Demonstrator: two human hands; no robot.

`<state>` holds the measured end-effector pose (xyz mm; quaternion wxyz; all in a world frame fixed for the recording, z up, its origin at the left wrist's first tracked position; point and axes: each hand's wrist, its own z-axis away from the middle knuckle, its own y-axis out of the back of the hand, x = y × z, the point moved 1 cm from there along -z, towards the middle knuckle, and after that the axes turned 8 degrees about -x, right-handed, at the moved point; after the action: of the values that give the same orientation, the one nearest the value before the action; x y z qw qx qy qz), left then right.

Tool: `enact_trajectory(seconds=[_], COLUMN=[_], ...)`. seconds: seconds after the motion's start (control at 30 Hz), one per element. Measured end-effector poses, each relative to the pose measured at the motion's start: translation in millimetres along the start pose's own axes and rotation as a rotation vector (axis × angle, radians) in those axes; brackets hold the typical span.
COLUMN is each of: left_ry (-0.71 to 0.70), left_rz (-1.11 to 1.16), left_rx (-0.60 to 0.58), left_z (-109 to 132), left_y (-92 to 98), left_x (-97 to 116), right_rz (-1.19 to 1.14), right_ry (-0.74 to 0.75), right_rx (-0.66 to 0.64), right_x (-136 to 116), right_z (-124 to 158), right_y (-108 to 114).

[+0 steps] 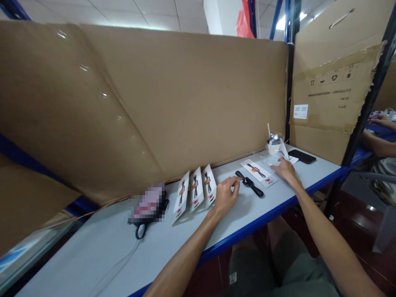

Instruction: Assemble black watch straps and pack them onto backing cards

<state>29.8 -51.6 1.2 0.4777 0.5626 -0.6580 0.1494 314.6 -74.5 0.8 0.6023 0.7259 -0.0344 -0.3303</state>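
Since everything's laid out on this pale tabletop (102, 253), I'm using the black two-ended tool (250, 184) as the middle of the clock. It's lying flat and slanted, one end pointing to about 10 o'clock and the other to about 4.

Left hand (227, 194) is just off between 8 and 9 o'clock, fingers bent, thumb and index tips close together right by the upper end of the tool. Can't tell if I'm actually pinching it or just hovering there, tbh.

Right hand (285, 170) is over at 2 o'clock, released, fingers loosely spread and nothing in the grip. It's just beside the flat printed card (259, 172), which lies at 1 o'clock from the tool and has a similar-looking tool pictured on it.

Over at 9 o'clock, past my left hand, three printed cards (196, 189) stand tilted in a row. Further out that way there's a pixelated item with a black loop (141, 231).

Up at 1 o'clock is a lidded cup (274, 145) with a straw, and a black smartphone (302, 156) lies at 2.
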Motion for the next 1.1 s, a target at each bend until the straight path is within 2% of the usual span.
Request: enact_trajectory(seconds=[0.1,0.17,0.3,0.4,0.47,0.57,0.67,0.77,0.9,1.0,1.1], left_ry=[-0.108,-0.146,-0.170,-0.131,-0.059,0.123,0.334,0.469,0.499,0.493,0.470], left_rz=[-0.282,-0.376,-0.408,-0.344,-0.211,0.195,0.676,0.996,1.111,1.106,1.128], left_rx=[-0.022,-0.028,-0.028,-0.024,-0.033,-0.147,-0.250,-0.192,-0.033,0.007,0.030], left_z=[-1.4,-1.6,-0.8,-1.4,-3.3,-7.0,-8.9,-9.9,-12.3,-13.7,-14.8], left_y=[0.8,1.3,1.6,1.2,0.5,-1.8,-3.3,0.4,11.0,17.2,21.4], left_x=[-2.3,-4.1,-3.7,-1.4,-1.0,-2.0,-0.3,5.4,11.0,10.0,7.3], right_rz=[0.017,0.042,0.033,0.007,-0.015,-0.075,-0.105,-0.075,-0.033,-0.048,-0.178], right_ry=[0.005,0.024,0.069,0.099,0.115,0.183,0.396,0.651,0.774,0.808,0.790], right_rx=[0.032,0.035,0.047,0.058,0.092,0.229,0.314,0.260,0.162,0.084,-0.013], right_x=[-1.3,-4.3,-9.1,-10.5,-12.7,-22.3,-40.4,-59.9,-74.0,-74.7,-69.3], right_z=[9.7,15.9,21.7,26.4,36.7,69.3,116.5,160.5,189.8,192.7,187.4], right_y=[2.6,2.1,1.1,3.8,6.3,6.2,-3.4,-19.3,-34.1,-34.1,-27.6])
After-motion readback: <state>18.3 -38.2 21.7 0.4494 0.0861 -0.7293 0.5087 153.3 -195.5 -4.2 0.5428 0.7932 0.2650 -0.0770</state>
